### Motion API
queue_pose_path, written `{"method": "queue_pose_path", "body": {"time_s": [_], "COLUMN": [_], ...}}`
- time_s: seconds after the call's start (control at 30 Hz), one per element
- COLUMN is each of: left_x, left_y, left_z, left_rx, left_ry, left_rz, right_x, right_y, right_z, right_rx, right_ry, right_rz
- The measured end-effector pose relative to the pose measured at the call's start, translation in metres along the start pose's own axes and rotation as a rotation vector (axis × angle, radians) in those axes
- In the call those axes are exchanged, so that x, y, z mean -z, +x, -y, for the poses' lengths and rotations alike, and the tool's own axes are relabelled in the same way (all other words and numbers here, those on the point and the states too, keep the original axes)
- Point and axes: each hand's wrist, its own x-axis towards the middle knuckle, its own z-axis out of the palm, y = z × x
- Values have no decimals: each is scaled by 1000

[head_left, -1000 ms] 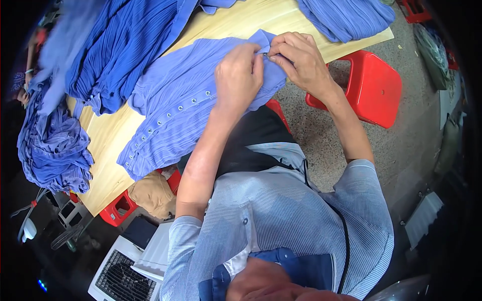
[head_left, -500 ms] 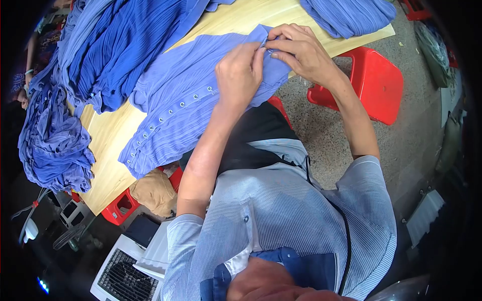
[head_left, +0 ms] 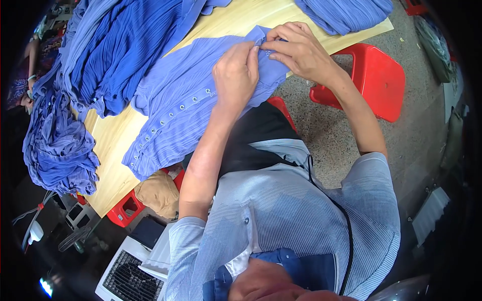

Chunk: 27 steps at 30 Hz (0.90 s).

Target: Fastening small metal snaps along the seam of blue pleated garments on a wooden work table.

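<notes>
A periwinkle-blue pleated garment (head_left: pixel 175 85) lies across the table's near edge, with a row of metal eyelets or snaps along its front. At its far right end, my left hand (head_left: pixel 236 75) pinches the cloth between thumb and fingers. Close beside it, my right hand (head_left: pixel 301 52) grips the same edge, its thumb and forefinger near the left fingertips. The small spot between the fingertips is partly hidden, so I cannot make out any fastener there. The garment's lower end hangs toward my lap.
Darker blue pleated garments (head_left: pixel 120 55) are heaped on the wooden table (head_left: pixel 108 165), with a crumpled pile (head_left: pixel 60 150) at its left edge. Another folded garment (head_left: pixel 346 15) lies far right. A red stool (head_left: pixel 379 83) stands right of the table. Part of another person's arm (head_left: pixel 31 62) shows far left.
Both hands keep their pinch on the garment edge, with only a slight shift of the fingers. The whole view has moved a little.
</notes>
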Motion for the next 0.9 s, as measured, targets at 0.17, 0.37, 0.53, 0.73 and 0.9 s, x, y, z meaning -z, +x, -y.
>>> {"method": "queue_pose_path", "body": {"time_s": [0.17, 0.37, 0.53, 0.73, 0.9], "left_x": [1, 0, 0, 1, 2], "left_y": [-1, 1, 1, 1, 1], "left_z": [1, 1, 3, 4, 4], "left_rx": [-3, 2, -40, -40, -10], "left_ry": [23, 4, -1, -5, -17], "left_rz": [17, 23, 8, 11, 18], "right_x": [-10, -10, -10, -18, -7], "right_y": [1, 6, 7, 4, 3], "right_z": [-5, 2, 17, 17, 14], "right_rx": [53, 27, -127, -185, -268], "right_ry": [6, -5, 51, 230, 411], "right_rz": [-56, -86, -156, -179, -75]}}
